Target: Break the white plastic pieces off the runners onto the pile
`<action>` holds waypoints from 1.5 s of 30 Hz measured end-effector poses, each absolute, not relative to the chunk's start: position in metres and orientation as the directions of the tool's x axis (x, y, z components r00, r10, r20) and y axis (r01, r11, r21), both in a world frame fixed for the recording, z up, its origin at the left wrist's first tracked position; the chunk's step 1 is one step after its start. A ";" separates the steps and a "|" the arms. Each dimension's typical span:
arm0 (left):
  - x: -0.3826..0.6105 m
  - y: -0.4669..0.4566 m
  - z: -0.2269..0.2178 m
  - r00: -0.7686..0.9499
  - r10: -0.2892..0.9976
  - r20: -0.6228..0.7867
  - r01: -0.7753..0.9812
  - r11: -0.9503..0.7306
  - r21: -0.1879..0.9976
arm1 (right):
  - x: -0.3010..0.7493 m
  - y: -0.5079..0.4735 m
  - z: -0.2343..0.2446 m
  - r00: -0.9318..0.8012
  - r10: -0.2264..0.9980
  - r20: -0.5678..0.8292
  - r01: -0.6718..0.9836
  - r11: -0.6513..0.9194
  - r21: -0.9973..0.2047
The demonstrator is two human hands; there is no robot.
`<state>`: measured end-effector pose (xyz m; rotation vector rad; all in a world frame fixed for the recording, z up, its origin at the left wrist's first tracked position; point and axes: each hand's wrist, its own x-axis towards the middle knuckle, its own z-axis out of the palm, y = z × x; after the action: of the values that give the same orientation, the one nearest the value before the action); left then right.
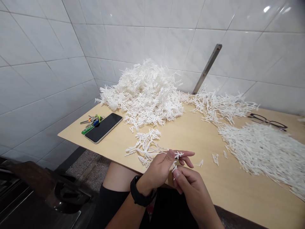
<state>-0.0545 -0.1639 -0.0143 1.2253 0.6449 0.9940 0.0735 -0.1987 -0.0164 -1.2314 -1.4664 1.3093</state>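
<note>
My left hand [158, 170], with a black watch [143, 192] on its wrist, is closed on a white branched plastic sprue [148, 144]. The sprue's thin arms spread out to the left over the table, and its twig-like tip [178, 155] shows past my thumb. Just below and to the right, my right hand [190, 183] pinches a small white plastic piece [174, 167] between thumb and finger. Whether that piece is still joined to the sprue I cannot tell. A few loose white bits [215, 159] lie on the table to the right of my hands.
A tall heap of white branched plastic [147, 92] stands at the back of the wooden table [195, 136]. Longer stems [219, 105] lie beside it, and a wide pile of small pieces [264, 148] spreads on the right near glasses [269, 121]. Phone [104, 127] and keys [91, 120] lie left.
</note>
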 end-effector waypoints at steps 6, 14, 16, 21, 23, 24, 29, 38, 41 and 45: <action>-0.047 -0.154 -0.023 0.046 0.998 -0.033 -0.363 0.048 0.931 | 0.076 -0.220 -0.016 -0.271 0.962 -0.034 0.291 0.048 -0.955; -0.037 -0.157 -0.021 0.011 1.000 -0.027 -0.146 0.028 0.989 | 0.134 -0.203 -0.031 -0.051 0.980 0.190 0.648 0.177 -0.741; -0.038 -0.156 -0.020 -0.019 0.999 -0.038 -0.163 0.034 0.986 | 0.155 -0.195 -0.035 0.014 0.973 0.231 0.731 0.148 -0.667; -0.040 -0.155 -0.021 -0.038 0.999 -0.037 -0.164 0.031 0.986 | 0.172 -0.198 -0.036 0.300 0.930 0.213 0.651 -0.036 -0.758; -0.040 -0.155 -0.023 -0.043 0.999 -0.033 -0.158 0.026 0.987 | 0.159 -0.207 -0.031 0.267 0.961 0.069 0.364 -0.034 -0.931; -0.041 -0.156 -0.024 -0.045 0.999 -0.029 -0.158 0.022 0.987 | 0.149 -0.211 -0.028 0.148 0.989 -0.027 0.162 -0.051 -0.985; -0.046 -0.153 -0.032 -0.079 0.997 -0.018 -0.236 -0.001 0.972 | 0.109 -0.207 -0.014 -0.414 0.868 -0.275 -0.355 -0.432 -0.829; -0.049 -0.149 -0.040 -0.074 0.997 -0.020 -0.307 -0.003 0.952 | 0.217 -0.144 -0.013 0.086 0.932 -0.352 -0.460 -0.276 -0.844; -0.049 -0.149 -0.037 -0.080 0.996 -0.029 -0.271 0.006 0.962 | 0.250 -0.137 -0.017 0.216 0.939 -0.268 -0.314 -0.193 -0.929; -0.049 -0.150 -0.035 -0.091 0.996 -0.024 -0.239 0.001 0.971 | 0.255 -0.142 -0.026 0.291 0.956 0.026 0.366 -0.086 -0.927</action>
<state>-0.0492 -0.1502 -0.0346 0.9748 1.1012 1.3718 0.2545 -0.1415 -0.0264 -1.6321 -1.2315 0.7991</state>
